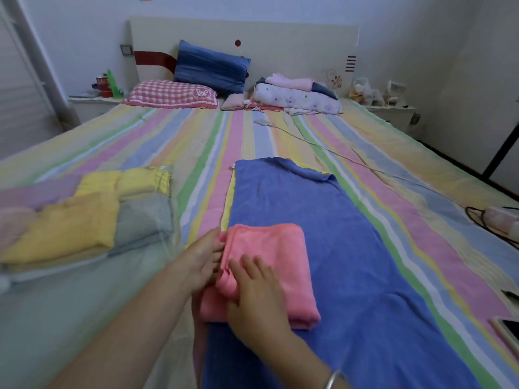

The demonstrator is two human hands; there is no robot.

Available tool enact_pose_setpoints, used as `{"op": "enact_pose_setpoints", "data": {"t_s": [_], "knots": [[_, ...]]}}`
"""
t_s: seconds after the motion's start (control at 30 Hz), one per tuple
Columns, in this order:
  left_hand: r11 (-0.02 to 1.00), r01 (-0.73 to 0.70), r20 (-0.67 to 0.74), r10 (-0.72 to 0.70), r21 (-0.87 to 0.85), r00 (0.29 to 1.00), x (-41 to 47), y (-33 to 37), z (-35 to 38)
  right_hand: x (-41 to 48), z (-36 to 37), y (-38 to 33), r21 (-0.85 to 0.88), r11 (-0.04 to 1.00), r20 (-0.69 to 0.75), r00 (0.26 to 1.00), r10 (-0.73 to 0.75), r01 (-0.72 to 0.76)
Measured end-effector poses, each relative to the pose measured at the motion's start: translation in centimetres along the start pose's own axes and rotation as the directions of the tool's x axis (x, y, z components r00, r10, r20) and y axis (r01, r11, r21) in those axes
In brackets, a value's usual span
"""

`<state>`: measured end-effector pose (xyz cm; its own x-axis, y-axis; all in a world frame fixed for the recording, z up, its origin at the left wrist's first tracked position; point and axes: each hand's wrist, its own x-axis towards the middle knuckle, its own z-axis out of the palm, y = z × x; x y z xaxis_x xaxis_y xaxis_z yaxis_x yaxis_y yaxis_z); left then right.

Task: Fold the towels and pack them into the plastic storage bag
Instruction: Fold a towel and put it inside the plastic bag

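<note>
A folded pink towel (pixel 278 256) lies on a blue towel (pixel 331 234) spread flat along the striped bed. My left hand (pixel 200 261) touches the pink towel's left edge, fingers fairly straight. My right hand (pixel 257 296) rests flat on top of the pink towel near its front left part, fingers spread. To the left lies the clear plastic storage bag (pixel 165 220), holding folded yellow towels (pixel 70 223), a grey one (pixel 143 217) and a pale purple one (pixel 36 192).
Pillows (pixel 174 94) and folded bedding (pixel 297 96) sit at the headboard. A white cable (pixel 337 153) runs across the bed to the right. A device with a black cord (pixel 502 217) and a phone (pixel 509 328) lie near the right edge.
</note>
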<state>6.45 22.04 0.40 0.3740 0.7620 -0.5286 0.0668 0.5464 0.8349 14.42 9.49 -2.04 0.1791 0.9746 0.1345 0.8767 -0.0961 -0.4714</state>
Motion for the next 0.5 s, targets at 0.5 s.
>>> {"op": "enact_pose_setpoints", "data": {"t_s": [0.5], "knots": [[0.663,-0.247,-0.192,0.517,0.707,0.834,-0.8,-1.1,-1.0,-0.8,-5.3,5.2,0.271,0.958,-0.366,0.911,0.191,-0.092]]}}
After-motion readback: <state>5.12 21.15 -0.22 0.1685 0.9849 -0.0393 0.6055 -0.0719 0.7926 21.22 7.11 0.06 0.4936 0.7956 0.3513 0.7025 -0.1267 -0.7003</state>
